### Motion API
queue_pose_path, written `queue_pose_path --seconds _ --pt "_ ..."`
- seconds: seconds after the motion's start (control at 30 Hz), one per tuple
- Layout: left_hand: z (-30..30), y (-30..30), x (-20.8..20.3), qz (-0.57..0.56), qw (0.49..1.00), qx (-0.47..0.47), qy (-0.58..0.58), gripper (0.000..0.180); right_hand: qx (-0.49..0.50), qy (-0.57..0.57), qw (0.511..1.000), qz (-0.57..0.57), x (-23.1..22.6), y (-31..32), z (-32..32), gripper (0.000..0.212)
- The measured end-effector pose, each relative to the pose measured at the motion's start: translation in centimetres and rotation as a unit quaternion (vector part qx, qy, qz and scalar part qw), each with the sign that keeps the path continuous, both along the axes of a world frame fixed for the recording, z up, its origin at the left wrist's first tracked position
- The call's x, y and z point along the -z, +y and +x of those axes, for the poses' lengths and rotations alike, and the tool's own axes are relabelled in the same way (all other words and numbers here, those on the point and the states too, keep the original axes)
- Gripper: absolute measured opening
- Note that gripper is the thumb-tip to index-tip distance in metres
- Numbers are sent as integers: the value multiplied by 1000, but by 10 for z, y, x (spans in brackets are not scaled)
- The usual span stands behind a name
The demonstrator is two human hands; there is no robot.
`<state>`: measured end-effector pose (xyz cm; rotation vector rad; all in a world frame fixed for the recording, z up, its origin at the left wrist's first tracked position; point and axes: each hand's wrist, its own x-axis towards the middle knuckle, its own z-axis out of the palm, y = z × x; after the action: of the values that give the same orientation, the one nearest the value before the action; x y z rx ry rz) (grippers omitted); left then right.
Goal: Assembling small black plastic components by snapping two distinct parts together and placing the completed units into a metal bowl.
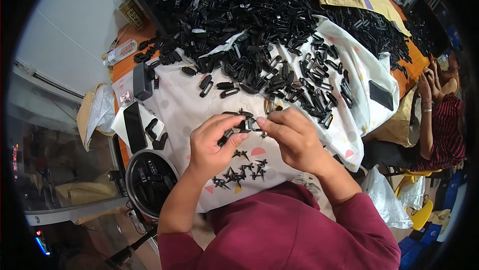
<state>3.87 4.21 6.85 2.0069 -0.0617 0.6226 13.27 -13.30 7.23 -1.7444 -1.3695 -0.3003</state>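
Note:
My left hand (213, 138) grips a small black plastic frame-like part (246, 125) between thumb and fingers, above the patterned cloth. From the other side my right hand (291, 135) closes thumb and forefinger at the part's right end. Whether the right fingertips pinch the part itself or a smaller piece at it, I cannot make out. Below the hands, several small black spiky pieces (239, 174) lie loose on the cloth. Just beyond the fingers, more black pieces (269, 105) show, partly covered by the hands.
A big heap of black plastic parts (249, 35) fills the far side of the cloth (169, 103). A round black container (130, 190) stands at left, near a phone (133, 128). Another phone (380, 95) lies at right. A plastic bottle (121, 52) rests far left. A person (441, 115) sits at right.

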Motion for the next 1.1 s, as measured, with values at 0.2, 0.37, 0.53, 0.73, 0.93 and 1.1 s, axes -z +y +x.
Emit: queue_pose_path --seconds 0.2,0.37,0.53,0.73,0.93,1.1 --pt "-1 -27 24 -459 882 50 95 31 51 -2 999 15 10 5 -13 41" --pt "-5 -43 27 -489 868 4 86 33 38 84 993 69 26 8 -20 42" --pt "-37 -31 36 -524 844 51 100 26 -64 516 854 3 23 7 -42 23" --pt "-93 -32 63 -688 723 25 49 31 -103 477 873 -26 52 29 -80 15" --pt "-119 0 49 -372 859 -345 61 23 -154 282 942 -97 65 57 -45 21" --pt "-160 70 44 81 832 -500 225 33 24 -73 973 -220 88 86 -4 45"
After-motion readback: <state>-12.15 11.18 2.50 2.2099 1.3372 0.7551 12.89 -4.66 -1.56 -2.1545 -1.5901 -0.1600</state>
